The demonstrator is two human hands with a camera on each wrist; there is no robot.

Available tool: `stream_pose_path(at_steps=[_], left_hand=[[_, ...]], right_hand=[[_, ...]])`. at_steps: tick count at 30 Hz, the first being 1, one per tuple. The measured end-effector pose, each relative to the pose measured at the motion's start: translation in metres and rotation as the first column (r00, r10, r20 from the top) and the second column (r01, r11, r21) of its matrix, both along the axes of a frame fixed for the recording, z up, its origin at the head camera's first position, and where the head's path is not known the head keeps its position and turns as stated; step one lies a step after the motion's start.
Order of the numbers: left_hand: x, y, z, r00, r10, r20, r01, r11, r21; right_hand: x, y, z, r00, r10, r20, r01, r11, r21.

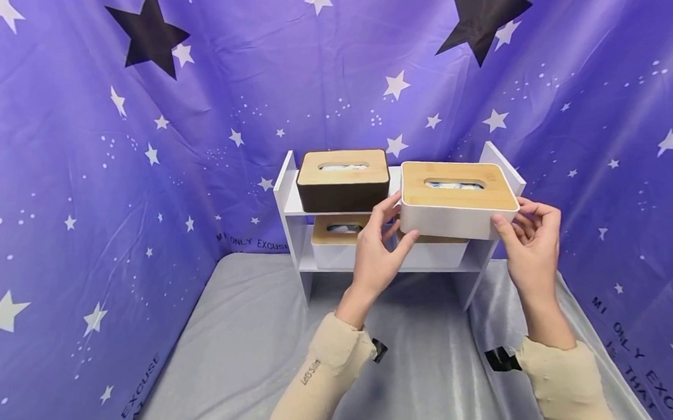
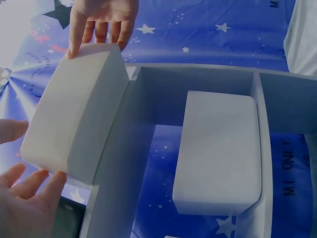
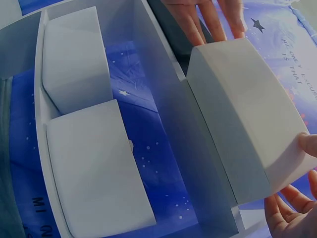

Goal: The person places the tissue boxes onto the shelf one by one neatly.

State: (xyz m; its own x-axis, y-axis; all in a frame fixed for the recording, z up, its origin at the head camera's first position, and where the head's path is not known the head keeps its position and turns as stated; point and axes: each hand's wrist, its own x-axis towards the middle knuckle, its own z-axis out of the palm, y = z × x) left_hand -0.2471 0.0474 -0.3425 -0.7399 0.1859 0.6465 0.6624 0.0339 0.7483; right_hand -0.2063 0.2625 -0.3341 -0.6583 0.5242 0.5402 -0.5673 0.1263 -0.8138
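In the head view, a white tissue box (image 1: 448, 220) with a light wooden lid sits at the right of the upper shelf. My left hand (image 1: 375, 255) holds its left end, fingertips against the side and thumb near the lower front corner. At the other end my right hand (image 1: 534, 250) grips the corner, thumb on the front and fingers around the side. From below, the right wrist view shows the box's plain white underside (image 3: 247, 104) overlapping the shelf board, with the right thumb (image 3: 308, 143) pressed on it.
A black tissue box (image 1: 344, 199) with a wooden lid stands left on the upper shelf. Two white tissue boxes, one on the left (image 1: 330, 256) and one on the right (image 1: 436, 255), occupy the lower shelf. The white rack (image 1: 285, 181) stands on grey cloth (image 1: 235, 342) before a starry purple curtain (image 1: 306, 72).
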Motion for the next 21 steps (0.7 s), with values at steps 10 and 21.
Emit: stream_pose_path(at_steps=[10, 21], left_hand=[[0.0017, 0.0044, -0.0011, 0.999, -0.044, -0.004, 0.043, 0.999, -0.025], [0.0011, 0.0025, 0.0005, 1.0, -0.013, -0.023, 0.012, 0.999, -0.032]], right_hand=[[-0.0029, -0.0044, 0.0018, 0.995, -0.096, 0.023, 0.095, 0.994, 0.062], [-0.0044, -0.0049, 0.0002, 0.99, -0.137, 0.046, 0.129, 0.981, 0.147]])
